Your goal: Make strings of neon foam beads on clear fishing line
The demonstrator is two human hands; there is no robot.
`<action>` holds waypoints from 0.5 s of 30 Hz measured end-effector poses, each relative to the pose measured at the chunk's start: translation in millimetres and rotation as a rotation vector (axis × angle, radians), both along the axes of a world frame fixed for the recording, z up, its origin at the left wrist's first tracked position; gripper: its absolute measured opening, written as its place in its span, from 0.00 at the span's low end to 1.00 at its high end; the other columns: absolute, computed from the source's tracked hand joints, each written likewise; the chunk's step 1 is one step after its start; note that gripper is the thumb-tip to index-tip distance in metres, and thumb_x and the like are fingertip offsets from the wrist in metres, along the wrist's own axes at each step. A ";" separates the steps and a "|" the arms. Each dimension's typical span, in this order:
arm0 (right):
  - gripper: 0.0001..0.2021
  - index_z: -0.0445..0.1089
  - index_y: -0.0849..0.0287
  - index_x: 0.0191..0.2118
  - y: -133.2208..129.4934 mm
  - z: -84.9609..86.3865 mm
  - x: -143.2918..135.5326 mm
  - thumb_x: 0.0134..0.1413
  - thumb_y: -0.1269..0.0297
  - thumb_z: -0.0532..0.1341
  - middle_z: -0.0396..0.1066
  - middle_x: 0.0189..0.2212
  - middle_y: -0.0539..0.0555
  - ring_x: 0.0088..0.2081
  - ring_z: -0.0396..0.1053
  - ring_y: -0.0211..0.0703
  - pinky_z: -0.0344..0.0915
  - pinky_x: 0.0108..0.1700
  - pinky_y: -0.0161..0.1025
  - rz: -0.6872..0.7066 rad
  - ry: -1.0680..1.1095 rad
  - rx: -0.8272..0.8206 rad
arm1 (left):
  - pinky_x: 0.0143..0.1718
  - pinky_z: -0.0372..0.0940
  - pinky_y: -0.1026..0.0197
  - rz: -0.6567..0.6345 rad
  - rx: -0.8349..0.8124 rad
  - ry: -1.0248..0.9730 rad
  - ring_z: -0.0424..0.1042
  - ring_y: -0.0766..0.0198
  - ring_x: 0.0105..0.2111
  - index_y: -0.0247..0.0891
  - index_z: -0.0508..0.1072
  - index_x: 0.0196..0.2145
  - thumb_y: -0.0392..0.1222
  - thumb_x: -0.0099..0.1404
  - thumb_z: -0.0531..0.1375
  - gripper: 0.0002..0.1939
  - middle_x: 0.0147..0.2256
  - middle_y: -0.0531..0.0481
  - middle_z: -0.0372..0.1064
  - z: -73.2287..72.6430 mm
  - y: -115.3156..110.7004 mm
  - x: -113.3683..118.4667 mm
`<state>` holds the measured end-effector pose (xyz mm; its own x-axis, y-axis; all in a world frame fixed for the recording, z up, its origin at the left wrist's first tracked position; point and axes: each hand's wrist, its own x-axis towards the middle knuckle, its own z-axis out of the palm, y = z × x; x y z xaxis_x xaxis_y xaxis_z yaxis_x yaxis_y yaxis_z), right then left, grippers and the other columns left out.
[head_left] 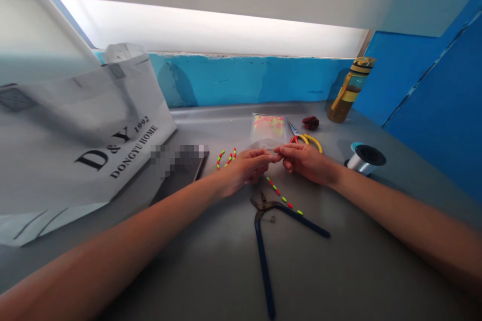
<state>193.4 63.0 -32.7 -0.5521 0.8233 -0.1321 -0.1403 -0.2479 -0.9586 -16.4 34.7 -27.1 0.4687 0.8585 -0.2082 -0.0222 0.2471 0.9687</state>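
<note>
Above the middle of the grey table, my left hand (253, 168) and my right hand (303, 161) meet at the fingertips. Both are closed in a pinch; whatever sits between the fingers is too small to make out. A strand of red and yellow-green beads (226, 159) emerges on the far side of my left hand. Below the hands, a slanting row of similar beads (284, 199) lies on the table. Nearer to me rest pliers (265, 205) with dark blue handles, their jaws spread. Just beyond my fingers is a clear bag of coloured beads (269, 128).
Scissors (307, 139) with red and yellow handles lie behind my right hand, near a dark red lump (311, 122). A spool of clear line (365, 159) stands at right, a bottle (350, 91) at the back. A large white bag (83, 125) and a dark flat device (181, 173) occupy the left.
</note>
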 end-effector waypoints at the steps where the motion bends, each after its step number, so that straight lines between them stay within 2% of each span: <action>1: 0.10 0.77 0.60 0.41 0.2 -0.2 0.5 0.56 0.61 0.67 0.73 0.33 0.53 0.25 0.63 0.32 0.62 0.28 0.32 0.012 -0.005 0.001 | 0.20 0.38 0.63 -0.002 -0.002 -0.008 0.49 0.72 0.18 0.39 0.73 0.33 0.51 0.59 0.65 0.13 0.20 0.59 0.54 -0.8 0.3 0.0; 5: 0.11 0.76 0.60 0.41 0.8 -2.7 1.9 0.56 0.59 0.67 0.70 0.28 0.50 0.23 0.62 0.31 0.60 0.25 0.30 0.055 -0.029 0.026 | 0.19 0.36 0.63 -0.012 -0.014 -0.012 0.46 0.72 0.17 0.39 0.71 0.32 0.54 0.59 0.66 0.15 0.19 0.60 0.51 -3.5 1.2 0.0; 10: 0.15 0.74 0.59 0.47 -0.2 -6.9 -1.9 0.58 0.56 0.65 0.72 0.31 0.51 0.22 0.64 0.31 0.64 0.24 0.30 0.006 -0.057 0.099 | 0.19 0.36 0.62 -0.030 0.007 -0.030 0.44 0.72 0.17 0.40 0.72 0.34 0.54 0.61 0.65 0.15 0.19 0.60 0.49 -1.9 0.2 -0.4; 15: 0.19 0.73 0.61 0.35 -3.6 -8.7 -6.5 0.60 0.47 0.60 0.74 0.31 0.55 0.22 0.66 0.33 0.64 0.21 0.31 0.003 -0.167 0.175 | 0.19 0.38 0.63 0.012 0.005 -0.060 0.47 0.72 0.18 0.38 0.70 0.30 0.54 0.59 0.66 0.16 0.20 0.59 0.52 -0.5 -0.1 0.0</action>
<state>186.9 59.4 -41.4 -0.5375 0.8398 -0.0768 0.0239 -0.0759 -0.9968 -16.4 34.7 -27.7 0.4698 0.8650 -0.1763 -0.0829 0.2420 0.9667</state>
